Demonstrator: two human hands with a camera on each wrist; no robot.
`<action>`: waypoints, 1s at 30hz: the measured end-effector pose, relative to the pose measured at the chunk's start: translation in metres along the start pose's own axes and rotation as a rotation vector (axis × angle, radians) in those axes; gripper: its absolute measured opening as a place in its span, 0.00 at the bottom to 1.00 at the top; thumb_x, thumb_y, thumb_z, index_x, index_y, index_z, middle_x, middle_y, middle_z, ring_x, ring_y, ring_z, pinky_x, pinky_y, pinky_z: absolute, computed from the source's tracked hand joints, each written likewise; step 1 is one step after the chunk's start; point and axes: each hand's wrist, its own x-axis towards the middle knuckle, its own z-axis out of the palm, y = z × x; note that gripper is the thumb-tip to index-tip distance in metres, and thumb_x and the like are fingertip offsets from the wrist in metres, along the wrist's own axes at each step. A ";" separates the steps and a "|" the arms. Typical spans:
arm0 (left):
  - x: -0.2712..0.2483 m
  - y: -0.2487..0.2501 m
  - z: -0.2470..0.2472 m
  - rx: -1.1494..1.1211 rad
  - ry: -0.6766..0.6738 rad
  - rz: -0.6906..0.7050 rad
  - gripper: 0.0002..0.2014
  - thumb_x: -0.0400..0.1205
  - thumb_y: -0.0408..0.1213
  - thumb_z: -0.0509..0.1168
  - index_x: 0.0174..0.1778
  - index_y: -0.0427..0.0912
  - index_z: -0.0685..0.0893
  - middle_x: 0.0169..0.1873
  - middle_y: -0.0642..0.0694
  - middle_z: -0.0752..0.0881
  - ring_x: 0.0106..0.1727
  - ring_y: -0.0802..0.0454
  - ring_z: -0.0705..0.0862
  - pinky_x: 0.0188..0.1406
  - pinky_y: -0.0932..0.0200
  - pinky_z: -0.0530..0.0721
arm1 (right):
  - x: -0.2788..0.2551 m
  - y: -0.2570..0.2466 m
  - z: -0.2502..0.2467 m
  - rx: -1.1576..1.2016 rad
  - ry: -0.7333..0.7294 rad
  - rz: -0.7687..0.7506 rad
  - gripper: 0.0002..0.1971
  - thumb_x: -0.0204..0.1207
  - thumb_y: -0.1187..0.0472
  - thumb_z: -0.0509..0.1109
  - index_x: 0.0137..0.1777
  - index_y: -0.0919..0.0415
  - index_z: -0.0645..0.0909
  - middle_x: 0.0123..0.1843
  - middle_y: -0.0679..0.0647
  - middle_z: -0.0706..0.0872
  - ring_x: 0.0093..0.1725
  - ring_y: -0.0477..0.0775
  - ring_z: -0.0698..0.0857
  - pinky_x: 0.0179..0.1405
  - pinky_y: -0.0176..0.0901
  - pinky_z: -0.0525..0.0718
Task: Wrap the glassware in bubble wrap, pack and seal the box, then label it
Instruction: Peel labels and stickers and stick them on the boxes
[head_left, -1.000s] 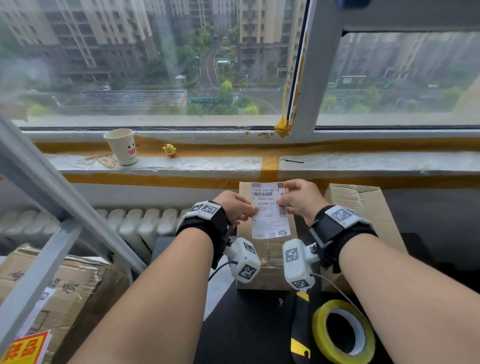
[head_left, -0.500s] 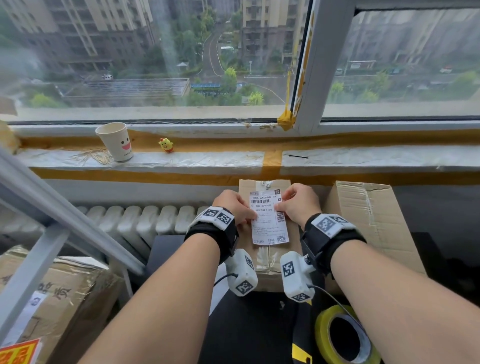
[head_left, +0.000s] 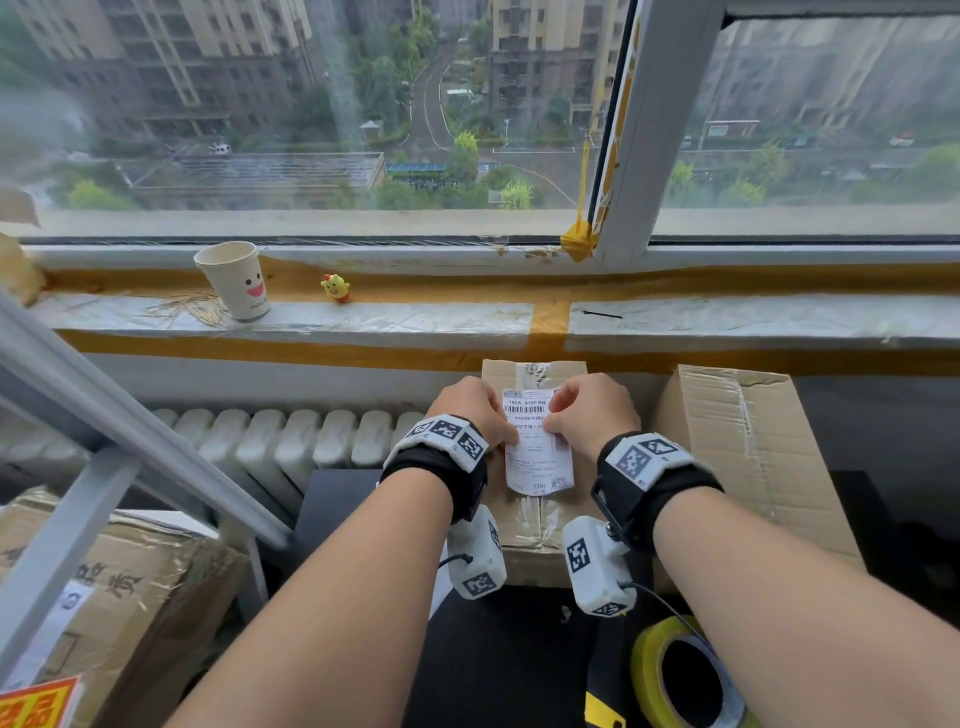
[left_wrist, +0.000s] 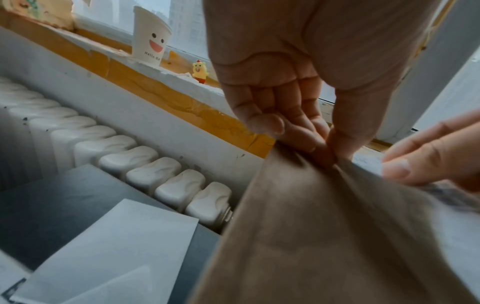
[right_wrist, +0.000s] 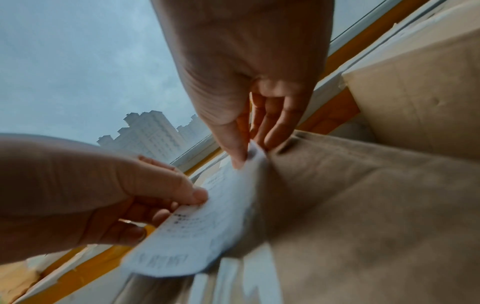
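A sealed cardboard box (head_left: 537, 535) stands on the dark table below the window sill. A white shipping label (head_left: 540, 462) with a barcode lies lengthwise over its taped top seam. My left hand (head_left: 485, 415) pinches the label's left edge, and my right hand (head_left: 584, 415) pinches its right edge. In the right wrist view the thumb and fingers of the right hand (right_wrist: 246, 152) nip the label (right_wrist: 202, 226), whose near end curls up off the box (right_wrist: 363, 205). The left hand (right_wrist: 145, 197) has its thumb on top of the label. In the left wrist view the left hand (left_wrist: 324, 150) nips at the box (left_wrist: 311, 236) top.
A second cardboard box (head_left: 753, 447) stands close on the right. A yellow tape roll (head_left: 675, 675) lies near my right forearm. On the sill are a paper cup (head_left: 236, 280) and a toy chick (head_left: 336, 287). A radiator (head_left: 291, 441), a metal frame (head_left: 104, 415) and more boxes (head_left: 104, 597) are on the left.
Both hands have brought the label down and toward me, from held up over the box's far end to lying along the box top. Their grips have slid lower on its edges.
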 end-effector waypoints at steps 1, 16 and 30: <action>0.000 0.000 0.000 0.033 0.005 0.013 0.11 0.67 0.40 0.79 0.34 0.47 0.82 0.36 0.49 0.90 0.39 0.51 0.90 0.44 0.54 0.89 | 0.000 0.002 0.001 -0.032 0.007 0.006 0.08 0.67 0.53 0.81 0.36 0.48 0.83 0.46 0.46 0.86 0.49 0.50 0.84 0.46 0.45 0.85; -0.004 -0.014 0.006 0.376 -0.051 0.137 0.40 0.71 0.62 0.73 0.78 0.72 0.61 0.70 0.44 0.64 0.73 0.44 0.63 0.70 0.46 0.71 | -0.010 0.019 -0.010 -0.131 -0.194 -0.066 0.40 0.67 0.48 0.81 0.78 0.35 0.68 0.73 0.54 0.72 0.66 0.57 0.79 0.65 0.51 0.80; -0.025 -0.029 0.002 0.213 -0.247 0.148 0.53 0.71 0.49 0.78 0.84 0.61 0.47 0.81 0.50 0.66 0.77 0.47 0.70 0.72 0.54 0.71 | -0.033 0.028 -0.020 -0.160 -0.321 -0.075 0.49 0.65 0.56 0.84 0.83 0.43 0.61 0.79 0.50 0.72 0.73 0.56 0.75 0.70 0.51 0.77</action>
